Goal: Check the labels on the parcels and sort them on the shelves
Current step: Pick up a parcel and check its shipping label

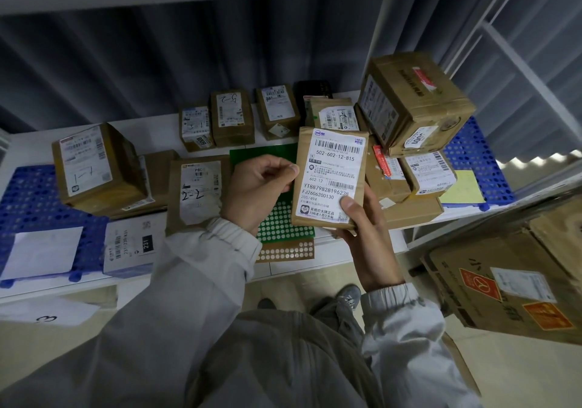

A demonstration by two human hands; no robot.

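A flat brown parcel (329, 177) with a white barcode label (333, 176) was held upright above the shelf (151, 124), right hand (362, 234) gripping its five-o'clock corner, left hand (255, 187) pinching its nine-o'clock edge with curled fingers (283, 170).

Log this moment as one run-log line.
step: label check | right hand: holds parcel, thumb on label | left hand: pinches its left edge | shelf: other parcels unsorted
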